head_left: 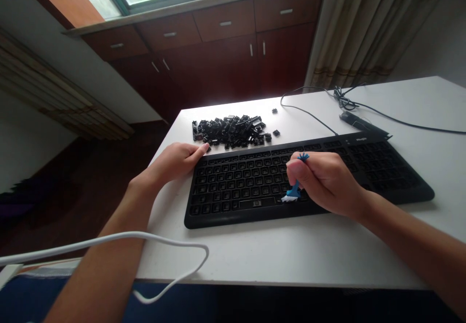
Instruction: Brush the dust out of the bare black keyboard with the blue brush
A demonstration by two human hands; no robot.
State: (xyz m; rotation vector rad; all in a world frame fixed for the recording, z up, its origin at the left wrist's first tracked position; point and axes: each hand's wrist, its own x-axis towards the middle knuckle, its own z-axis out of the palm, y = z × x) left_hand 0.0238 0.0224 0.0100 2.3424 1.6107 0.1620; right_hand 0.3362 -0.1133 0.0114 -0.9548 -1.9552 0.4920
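A black keyboard (233, 173) without most of its keycaps lies at a slant on the white table; its space bar (257, 203) is in place. My left hand (178, 160) grips the keyboard's upper left corner, thumb along the top edge and the other fingers mostly hidden. In my closed right hand (325, 179) is a small blue brush (294, 189), held upright with its white bristles down on the keyboard just right of the space bar. Behind the keyboard is a heap of loose black keycaps (229, 131), a few lying apart from it.
A black cable (309, 111) runs from the keyboard to a tied bundle at the back right. A dark flat piece (364, 123) lies behind the keyboard's right part. A white cable (171, 239) loops across the table's front left edge (156, 280). Cabinets (218, 65) stand beyond.
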